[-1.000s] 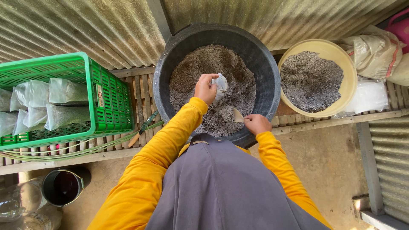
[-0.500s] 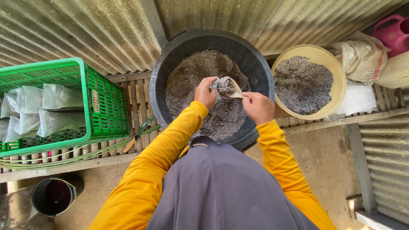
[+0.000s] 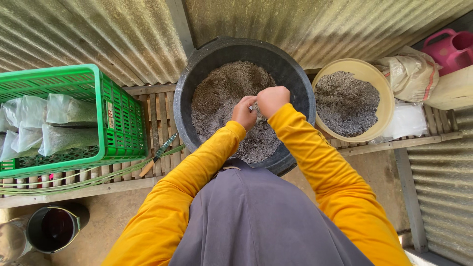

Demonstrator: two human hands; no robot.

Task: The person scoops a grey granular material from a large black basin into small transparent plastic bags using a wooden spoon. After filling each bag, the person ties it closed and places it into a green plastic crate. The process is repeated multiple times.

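A: Hands?
B: Left hand (image 3: 244, 112) and right hand (image 3: 272, 100), fingers curled, pinching a small clear bag (image 3: 254, 107) between them, above the grey soil in the black tub (image 3: 207, 59).

A: Tub's place?
B: Slatted bench (image 3: 157, 111), middle; green crate (image 3: 116, 123) at its left end, yellow basin (image 3: 382, 81) right.

A green plastic lattice crate (image 3: 116, 123) is sitting at the left end of the slatted wooden bench (image 3: 157, 111), holding clear soil-filled plastic bags (image 3: 54, 125). A round yellow plastic basin (image 3: 382, 88) of grey soil is resting toward the bench's right end, a tan sack (image 3: 409, 74) lying behind it. A pink watering can (image 3: 451, 47) is standing at the far right corner. A dark bucket (image 3: 51, 229) is sitting on the ground below the bench's left end.
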